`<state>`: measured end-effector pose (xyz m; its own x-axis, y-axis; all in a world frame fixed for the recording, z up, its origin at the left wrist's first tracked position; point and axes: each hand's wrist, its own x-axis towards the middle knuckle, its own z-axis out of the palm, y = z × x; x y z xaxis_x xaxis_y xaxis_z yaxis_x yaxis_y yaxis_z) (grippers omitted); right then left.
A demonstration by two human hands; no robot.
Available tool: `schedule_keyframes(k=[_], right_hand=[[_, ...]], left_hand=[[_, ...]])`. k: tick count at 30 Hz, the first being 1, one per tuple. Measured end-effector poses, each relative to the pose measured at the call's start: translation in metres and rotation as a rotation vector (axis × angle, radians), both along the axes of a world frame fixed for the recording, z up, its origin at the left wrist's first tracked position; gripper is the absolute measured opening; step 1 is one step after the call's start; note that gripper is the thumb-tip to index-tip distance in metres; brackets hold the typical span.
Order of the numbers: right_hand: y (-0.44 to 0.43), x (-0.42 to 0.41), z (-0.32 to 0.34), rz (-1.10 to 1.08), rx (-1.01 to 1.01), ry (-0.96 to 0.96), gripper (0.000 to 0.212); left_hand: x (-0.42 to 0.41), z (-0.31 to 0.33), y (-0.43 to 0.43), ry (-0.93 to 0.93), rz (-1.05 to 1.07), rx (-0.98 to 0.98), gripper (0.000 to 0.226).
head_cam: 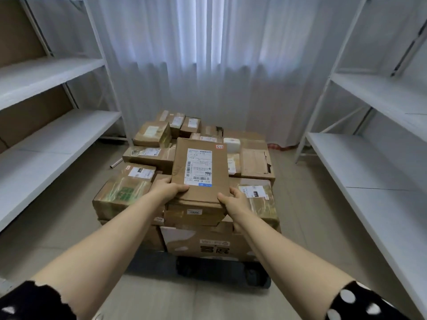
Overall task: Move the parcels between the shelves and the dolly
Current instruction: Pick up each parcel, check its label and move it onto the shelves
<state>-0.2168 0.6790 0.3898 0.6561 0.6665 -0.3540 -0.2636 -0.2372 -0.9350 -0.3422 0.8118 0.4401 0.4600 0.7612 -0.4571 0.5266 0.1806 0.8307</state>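
Note:
A brown cardboard parcel [200, 168] with a white shipping label on top sits highest on the pile of several parcels [147, 155]. My left hand [169, 189] grips its near left corner, thumb on top. My right hand [233, 203] grips its near right corner, thumb on top too. The pile rests on a dolly whose black wheels [257, 277] show under the front box. White metal shelves stand on the left [57, 132] and on the right [369, 167], their boards bare.
A white curtain [219, 65] hangs behind the dolly. A short tube [116, 163] lies on the tiled floor left of the pile. Floor strips run between the dolly and each shelf unit.

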Motion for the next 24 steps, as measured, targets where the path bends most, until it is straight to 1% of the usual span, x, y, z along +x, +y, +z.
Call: schedule_keyframes(k=[3, 7, 9, 11, 14, 17, 20, 24], right_hand=[[0.023, 0.033, -0.01, -0.047, -0.031, -0.009, 0.038], [0.038, 0.069, -0.017, -0.081, -0.092, 0.017, 0.035], [0.045, 0.09, -0.018, -0.118, -0.087, 0.007, 0.037], [0.05, 0.108, -0.018, -0.18, -0.074, 0.038, 0.036], [0.051, 0.13, -0.018, -0.285, -0.079, 0.081, 0.028], [0.048, 0.161, -0.018, -0.372, -0.104, 0.072, 0.026], [0.031, 0.191, -0.022, -0.441, -0.079, 0.086, 0.023], [-0.004, 0.238, -0.03, -0.496, -0.061, 0.079, 0.029]], left_hand=[[0.032, -0.013, 0.023, -0.008, -0.015, -0.01, 0.069], [0.07, -0.032, 0.043, -0.001, -0.028, -0.105, 0.055], [0.096, -0.036, 0.056, -0.02, -0.049, -0.135, 0.054], [0.125, -0.038, 0.069, -0.03, -0.097, -0.161, 0.052], [0.164, -0.035, 0.075, -0.014, -0.188, -0.188, 0.042], [0.202, -0.033, 0.077, -0.014, -0.279, -0.217, 0.047], [0.239, -0.035, 0.065, -0.022, -0.346, -0.231, 0.049], [0.293, -0.045, 0.035, -0.039, -0.393, -0.222, 0.053]])
